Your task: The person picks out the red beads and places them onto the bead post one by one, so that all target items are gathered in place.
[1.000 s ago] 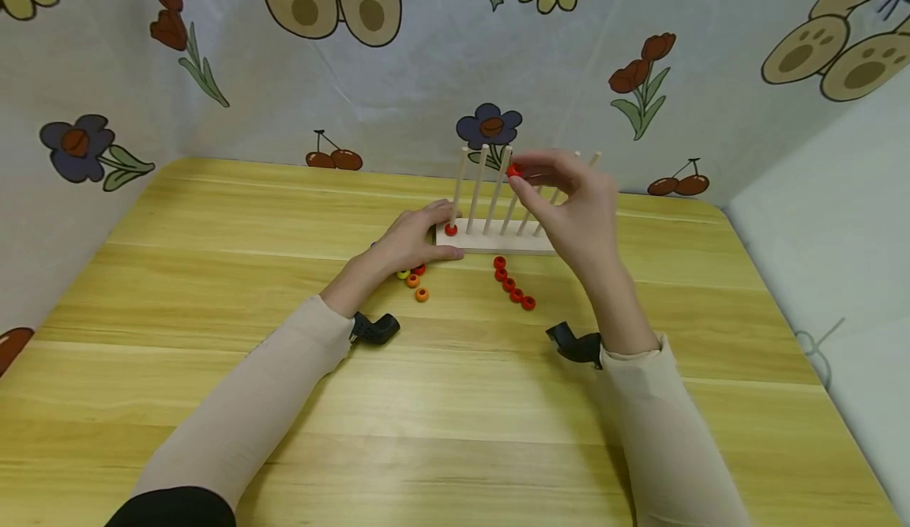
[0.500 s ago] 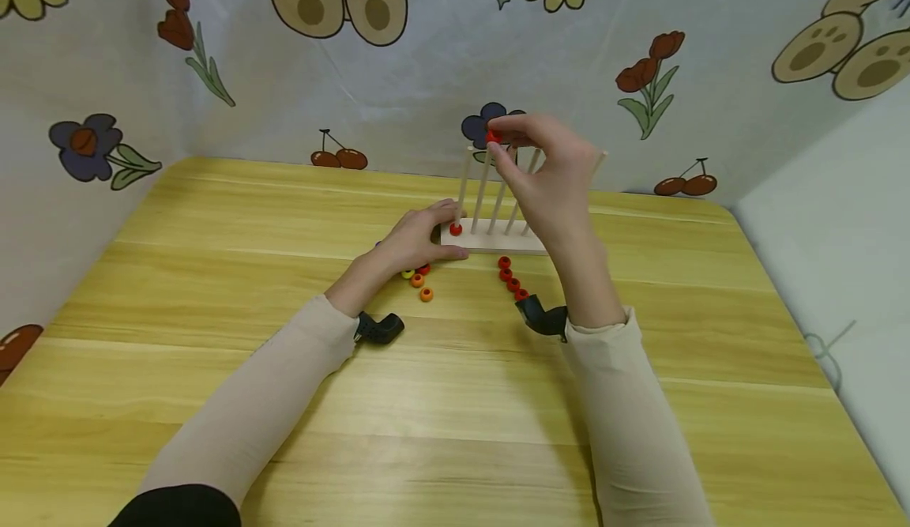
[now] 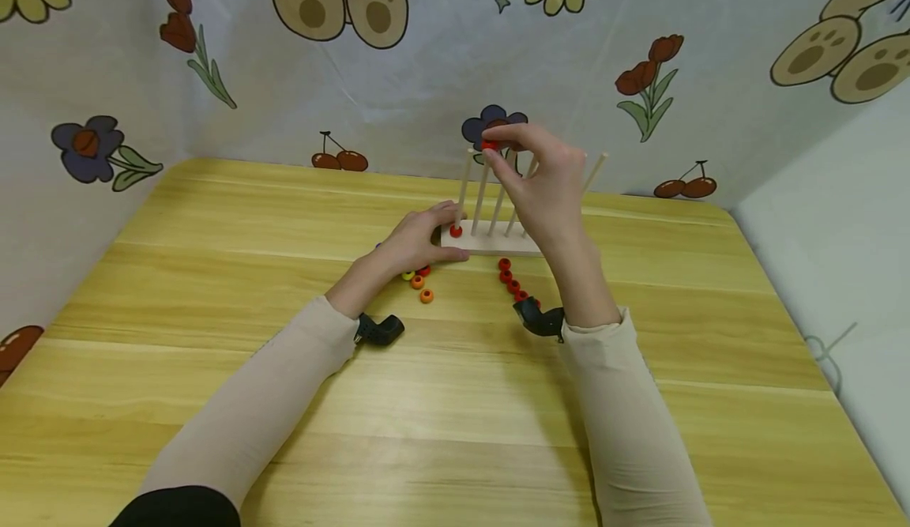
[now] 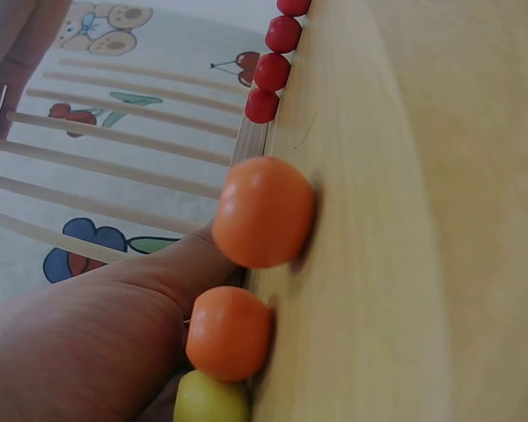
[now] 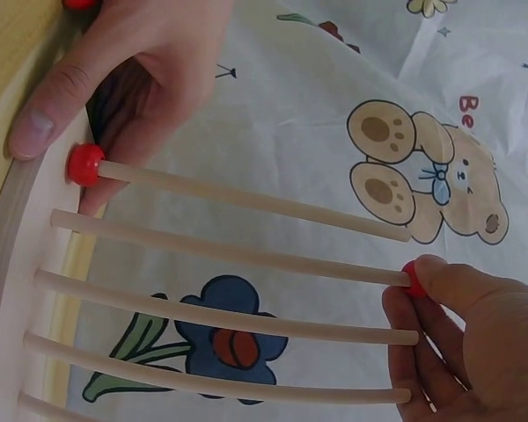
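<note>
A pale wooden peg rack [image 3: 490,248] with a row of upright pegs stands near the back of the table. My left hand [image 3: 418,239] grips its left end, thumb in front and fingers behind. One red bead [image 5: 85,164] sits at the foot of the leftmost peg. Between thumb and fingertips my right hand [image 3: 550,187] pinches another red bead [image 5: 414,280] at the tip of the second peg [image 5: 229,250]. That hand hides some pegs and the rack's right end in the head view.
Several red beads [image 3: 513,285] lie in a line in front of the rack, partly behind the right wrist camera [image 3: 538,318]. Beside the left hand are orange beads [image 4: 264,213], a yellow bead [image 4: 213,400] and a red one. A patterned cloth [image 3: 426,92] hangs behind the table.
My right hand has moved left with its red bead, from near the third peg to the second peg's tip, then slightly down. The left hand keeps its grip on the rack.
</note>
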A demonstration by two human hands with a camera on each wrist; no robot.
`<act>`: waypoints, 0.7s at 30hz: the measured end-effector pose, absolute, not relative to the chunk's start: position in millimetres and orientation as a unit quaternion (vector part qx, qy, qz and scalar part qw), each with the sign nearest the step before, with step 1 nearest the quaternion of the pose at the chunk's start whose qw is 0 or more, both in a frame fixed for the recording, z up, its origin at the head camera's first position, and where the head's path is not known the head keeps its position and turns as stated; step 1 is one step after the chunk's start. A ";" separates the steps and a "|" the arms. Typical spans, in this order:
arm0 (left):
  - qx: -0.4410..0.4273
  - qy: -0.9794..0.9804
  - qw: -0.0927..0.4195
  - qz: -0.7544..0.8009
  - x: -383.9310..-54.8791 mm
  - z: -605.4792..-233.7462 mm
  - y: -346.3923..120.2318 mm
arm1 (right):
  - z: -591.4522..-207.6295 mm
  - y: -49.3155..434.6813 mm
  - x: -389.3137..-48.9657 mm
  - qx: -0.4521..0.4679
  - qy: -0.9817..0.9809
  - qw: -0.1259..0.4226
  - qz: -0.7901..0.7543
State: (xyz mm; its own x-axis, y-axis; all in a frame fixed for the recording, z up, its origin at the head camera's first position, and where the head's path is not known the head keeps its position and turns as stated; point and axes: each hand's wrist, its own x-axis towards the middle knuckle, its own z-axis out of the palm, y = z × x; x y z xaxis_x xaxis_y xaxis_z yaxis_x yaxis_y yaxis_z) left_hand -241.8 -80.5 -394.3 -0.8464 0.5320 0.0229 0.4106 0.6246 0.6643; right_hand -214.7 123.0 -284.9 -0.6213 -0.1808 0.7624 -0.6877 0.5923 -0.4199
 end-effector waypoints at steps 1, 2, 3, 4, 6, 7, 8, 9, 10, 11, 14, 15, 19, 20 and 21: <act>0.262 0.897 0.088 0.345 -241.5 -394.2 -80.6 | -285.2 122.8 -215.0 0.266 -0.821 0.348 0.367; 0.262 0.897 0.089 0.345 -241.4 -394.2 -80.8 | -285.5 122.6 -215.3 0.267 -0.819 0.350 0.367; 0.262 0.897 0.089 0.345 -241.4 -394.2 -80.9 | -285.9 122.3 -215.3 0.269 -0.817 0.353 0.369; 0.262 0.897 0.089 0.346 -241.4 -394.2 -80.9 | -286.1 121.9 -215.1 0.272 -0.814 0.356 0.371; 0.262 0.896 0.089 0.346 -241.6 -394.1 -80.8 | -286.6 120.9 -215.4 0.282 -0.805 0.362 0.375; 0.262 0.896 0.090 0.346 -241.5 -394.2 -80.5 | -287.2 120.3 -215.4 0.288 -0.802 0.366 0.375; 0.263 0.897 0.089 0.345 -241.5 -394.3 -80.3 | -287.8 119.5 -215.4 0.293 -0.798 0.368 0.377; 0.263 0.897 0.089 0.345 -241.6 -394.6 -79.9 | -288.3 118.6 -215.6 0.299 -0.795 0.370 0.377; 0.263 0.897 0.088 0.345 -241.8 -395.0 -79.7 | -288.9 117.5 -215.7 0.304 -0.792 0.370 0.378; 0.262 0.897 0.088 0.345 -241.8 -395.1 -79.5 | -289.7 116.5 -216.0 0.307 -0.791 0.371 0.377; 0.262 0.897 0.089 0.346 -241.8 -395.6 -79.1 | -291.9 113.6 -216.2 0.308 -0.788 0.373 0.380; 0.262 0.897 0.089 0.346 -241.7 -395.6 -79.1 | -292.4 112.7 -216.6 0.308 -0.787 0.375 0.381; 0.263 0.898 0.088 0.342 -241.8 -394.9 -79.5 | -293.7 110.2 -218.4 0.309 -0.783 0.379 0.384; 0.263 0.898 0.087 0.342 -241.7 -394.5 -79.7 | -293.7 109.7 -218.6 0.309 -0.782 0.380 0.386; 0.263 0.898 0.087 0.341 -241.8 -394.1 -79.8 | -293.7 109.2 -218.9 0.309 -0.781 0.380 0.387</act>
